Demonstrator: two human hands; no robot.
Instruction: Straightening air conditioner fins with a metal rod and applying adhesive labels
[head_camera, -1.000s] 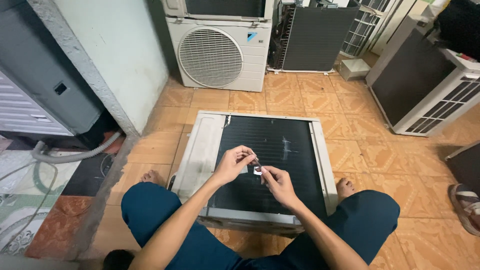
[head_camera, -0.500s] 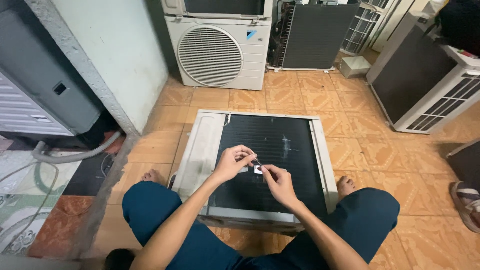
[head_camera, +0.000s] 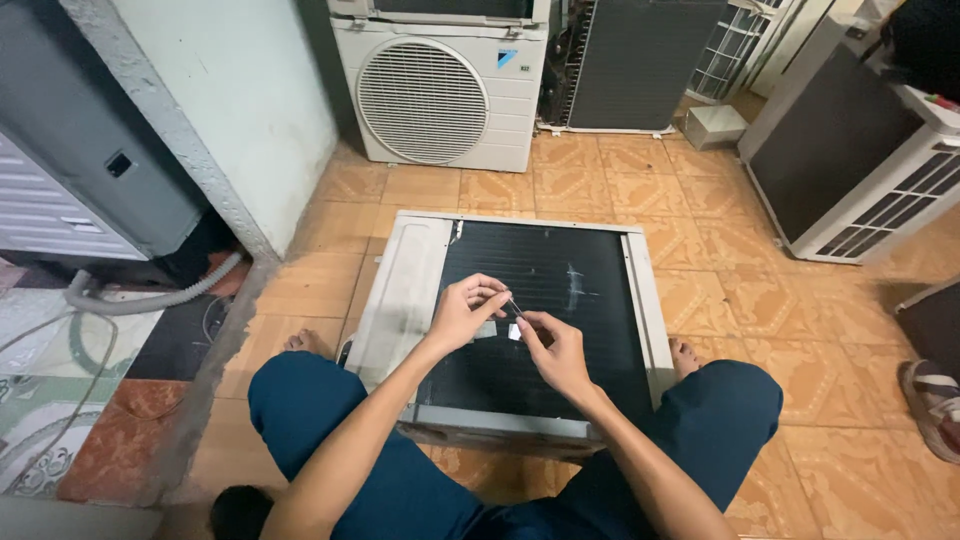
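I see left hand (head_camera: 462, 315) pinching thin metal tool (head_camera: 512, 305), right hand (head_camera: 555, 350) pinching small silver piece (head_camera: 512, 331) just below, both hands over dark coil panel (head_camera: 560, 300) on tiled floor (head_camera: 740, 300)

Matt dark finned metal coil (head_camera: 560, 300)

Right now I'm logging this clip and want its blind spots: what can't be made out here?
- Small silvery piece pinched between left hand and right hand: too small in the head view to identify.
- Air-conditioner unit on the floor: near edge hidden by arms and legs.
- Fan unit by the wall: top cut off by the frame.
- Sandalled foot: its owner is cropped at the right edge.
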